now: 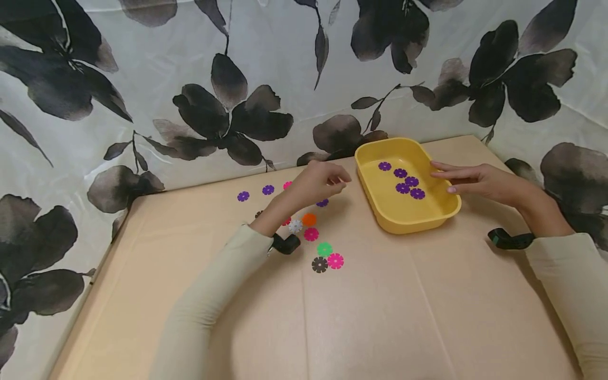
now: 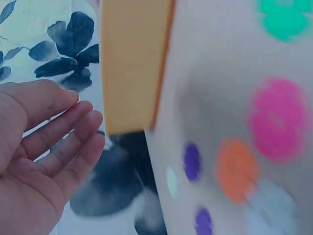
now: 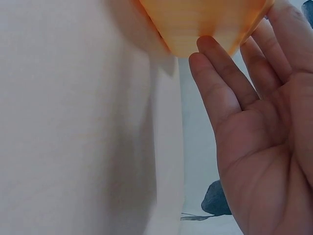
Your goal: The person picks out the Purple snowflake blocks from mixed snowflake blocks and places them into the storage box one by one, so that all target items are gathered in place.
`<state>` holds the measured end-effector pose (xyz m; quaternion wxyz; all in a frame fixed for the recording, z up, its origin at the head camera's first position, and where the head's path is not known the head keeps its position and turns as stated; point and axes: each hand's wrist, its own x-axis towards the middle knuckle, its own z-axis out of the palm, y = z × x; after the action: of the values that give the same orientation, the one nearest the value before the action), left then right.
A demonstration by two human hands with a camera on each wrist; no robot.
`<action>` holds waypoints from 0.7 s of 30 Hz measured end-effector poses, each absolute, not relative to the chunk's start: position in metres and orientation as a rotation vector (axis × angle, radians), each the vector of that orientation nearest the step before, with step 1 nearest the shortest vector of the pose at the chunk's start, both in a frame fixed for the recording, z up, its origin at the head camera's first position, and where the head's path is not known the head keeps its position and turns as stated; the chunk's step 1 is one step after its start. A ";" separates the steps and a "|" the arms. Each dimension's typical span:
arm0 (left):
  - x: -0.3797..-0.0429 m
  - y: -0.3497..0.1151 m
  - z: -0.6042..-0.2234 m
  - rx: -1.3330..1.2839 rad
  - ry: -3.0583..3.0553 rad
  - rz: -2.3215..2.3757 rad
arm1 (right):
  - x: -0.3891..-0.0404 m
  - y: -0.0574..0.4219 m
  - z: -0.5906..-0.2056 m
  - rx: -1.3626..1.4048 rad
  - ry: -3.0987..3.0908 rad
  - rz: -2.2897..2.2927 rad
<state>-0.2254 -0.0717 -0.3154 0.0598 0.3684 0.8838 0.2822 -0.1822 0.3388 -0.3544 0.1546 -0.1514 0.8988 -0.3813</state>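
Note:
My right hand (image 1: 489,182) rests at the right rim of a yellow tray (image 1: 398,224), its fingers extended. In the right wrist view, long straight fingers (image 3: 220,93) lie against the tray's outer wall. Several purple flower-shaped discs (image 1: 411,181) lie inside the tray. My left hand (image 1: 315,184) hovers left of the tray, holding nothing. The left wrist view shows its fingers (image 2: 73,122) loosely bent. Beneath and around the left forearm are loose discs: purple (image 1: 243,196), orange (image 1: 309,219), white (image 1: 295,226), pink (image 1: 335,260), green (image 1: 325,249) and black (image 1: 320,265). That arm hides part of the group.
A beige table (image 1: 370,316) extends beneath everything. Behind and to the left hangs a white cloth with dark flowers (image 1: 233,116). Each wrist wears a black band (image 1: 510,239) below a pale sleeve.

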 end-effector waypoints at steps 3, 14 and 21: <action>-0.216 -0.100 -0.320 1.084 2.669 0.869 | -0.181 0.339 -0.355 -0.428 2.576 -1.107; -0.214 -0.208 -0.343 0.780 2.787 0.900 | -0.181 0.340 -0.358 -0.415 2.553 -1.152; -0.232 -0.270 -0.349 0.701 2.840 0.955 | -0.181 0.339 -0.357 -0.402 2.575 -1.123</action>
<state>-0.2321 -0.2696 -0.3493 0.0320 0.2277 0.9225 0.3101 -0.1815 0.3388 -0.3572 0.1515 -0.1401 0.8969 -0.3912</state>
